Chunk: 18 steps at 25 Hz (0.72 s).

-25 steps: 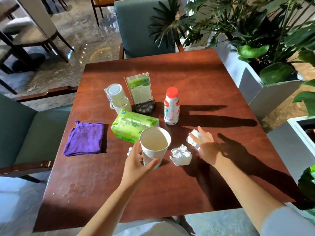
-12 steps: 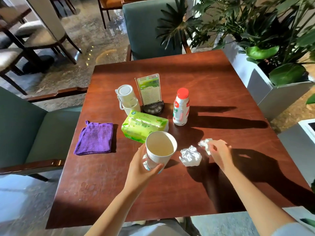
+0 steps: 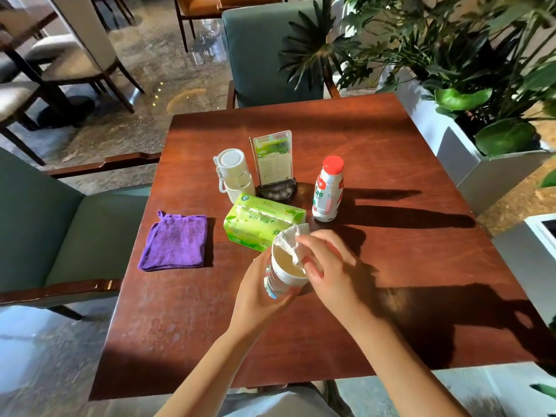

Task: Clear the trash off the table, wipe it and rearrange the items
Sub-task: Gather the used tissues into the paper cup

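My left hand (image 3: 261,299) grips a white paper cup (image 3: 284,273) near the middle of the brown wooden table (image 3: 391,164). My right hand (image 3: 326,263) holds crumpled white tissue (image 3: 290,239) at the cup's rim, partly inside it. Behind the cup lies a green tissue pack (image 3: 258,222). A purple cloth (image 3: 176,240) lies flat at the table's left side. The other crumpled wad seen before is hidden or gone from view.
A white bottle with a red cap (image 3: 328,189), a menu stand (image 3: 273,164) and a white lidded cup (image 3: 234,174) stand behind the pack. Water drops (image 3: 164,329) sit near the front left edge. Green chairs stand left and behind; planters (image 3: 469,152) on the right.
My right hand picked up the tissue from the table and carried it left to the cup's mouth. My left hand lifted the cup slightly. The camera view shifted.
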Available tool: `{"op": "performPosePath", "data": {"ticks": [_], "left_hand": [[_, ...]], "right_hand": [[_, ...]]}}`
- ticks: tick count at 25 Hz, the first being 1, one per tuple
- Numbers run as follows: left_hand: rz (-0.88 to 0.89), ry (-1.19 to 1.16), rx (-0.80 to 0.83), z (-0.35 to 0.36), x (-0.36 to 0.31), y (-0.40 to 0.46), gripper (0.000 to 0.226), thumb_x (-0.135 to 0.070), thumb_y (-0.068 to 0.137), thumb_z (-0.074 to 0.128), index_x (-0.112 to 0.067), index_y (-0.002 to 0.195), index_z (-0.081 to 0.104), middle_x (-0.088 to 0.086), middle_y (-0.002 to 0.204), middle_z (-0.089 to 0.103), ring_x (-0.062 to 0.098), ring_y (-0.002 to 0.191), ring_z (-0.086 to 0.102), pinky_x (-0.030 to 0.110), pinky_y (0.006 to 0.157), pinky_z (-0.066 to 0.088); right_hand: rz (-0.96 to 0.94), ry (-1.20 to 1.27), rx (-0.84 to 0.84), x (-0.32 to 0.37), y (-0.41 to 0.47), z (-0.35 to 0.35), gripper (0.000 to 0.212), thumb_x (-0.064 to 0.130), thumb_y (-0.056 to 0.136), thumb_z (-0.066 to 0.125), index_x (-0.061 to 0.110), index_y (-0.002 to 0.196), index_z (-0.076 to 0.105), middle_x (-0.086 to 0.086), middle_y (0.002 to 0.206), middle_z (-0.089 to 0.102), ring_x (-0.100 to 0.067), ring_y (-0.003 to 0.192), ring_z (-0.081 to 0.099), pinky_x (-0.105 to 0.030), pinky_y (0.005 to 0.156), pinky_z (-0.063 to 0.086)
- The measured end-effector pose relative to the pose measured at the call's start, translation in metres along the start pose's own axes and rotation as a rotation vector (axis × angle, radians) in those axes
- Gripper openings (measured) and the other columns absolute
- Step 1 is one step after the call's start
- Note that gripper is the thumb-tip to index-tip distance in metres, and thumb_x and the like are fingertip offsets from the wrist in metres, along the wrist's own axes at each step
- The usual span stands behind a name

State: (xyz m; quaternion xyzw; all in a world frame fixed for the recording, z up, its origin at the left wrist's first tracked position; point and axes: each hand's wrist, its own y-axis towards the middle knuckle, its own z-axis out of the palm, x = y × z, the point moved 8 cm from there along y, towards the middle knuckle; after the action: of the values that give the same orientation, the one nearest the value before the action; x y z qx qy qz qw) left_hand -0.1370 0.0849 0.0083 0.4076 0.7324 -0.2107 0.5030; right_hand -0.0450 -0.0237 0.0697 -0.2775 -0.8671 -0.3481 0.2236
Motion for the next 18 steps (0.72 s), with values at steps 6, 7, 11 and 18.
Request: {"op": "performPosePath", "data": {"ticks": [6,7,11,18], "left_hand": [[0.017,-0.033,-0.019,-0.01,0.01,-0.003,0.066,-0.023,0.072,0.081,-0.023,0.13,0.05,-0.005,0.126,0.061,0.016,0.115,0.058,0.046,0.093,0.05],[0.023,-0.027,-0.01,-0.011,0.009,-0.003,0.066,-0.024,0.072,0.081,-0.023,0.13,0.05,-0.005,0.127,0.061,0.018,0.115,0.058,0.046,0.093,0.049],[0.061,-0.005,-0.006,-0.014,-0.002,-0.003,0.061,-0.027,0.07,0.082,-0.042,0.121,0.052,-0.017,0.118,0.063,0.009,0.107,0.062,0.031,0.087,0.052],[0.003,0.086,-0.045,-0.023,0.028,-0.016,0.071,-0.027,0.069,0.084,-0.043,0.128,0.047,-0.02,0.126,0.057,0.006,0.116,0.055,0.038,0.091,0.051]], "right_hand": [[-0.175,-0.192,0.238,0.02,-0.017,0.022,0.032,0.038,0.089,0.041,0.018,0.09,0.066,0.003,0.096,0.067,-0.016,0.104,0.054,-0.051,0.109,0.016],[-0.186,-0.191,0.251,0.021,-0.02,0.022,0.038,0.043,0.092,0.037,0.018,0.091,0.066,0.002,0.098,0.067,-0.015,0.106,0.052,-0.051,0.109,0.015],[-0.178,-0.069,0.084,0.007,-0.022,0.007,0.039,0.039,0.094,0.04,0.013,0.1,0.068,-0.004,0.105,0.067,-0.017,0.104,0.055,-0.044,0.1,0.035],[0.402,-0.411,0.459,-0.152,-0.062,0.07,0.044,0.033,0.09,0.051,0.018,0.131,0.05,-0.021,0.138,0.043,-0.043,0.123,0.041,-0.049,0.099,0.04]]}}
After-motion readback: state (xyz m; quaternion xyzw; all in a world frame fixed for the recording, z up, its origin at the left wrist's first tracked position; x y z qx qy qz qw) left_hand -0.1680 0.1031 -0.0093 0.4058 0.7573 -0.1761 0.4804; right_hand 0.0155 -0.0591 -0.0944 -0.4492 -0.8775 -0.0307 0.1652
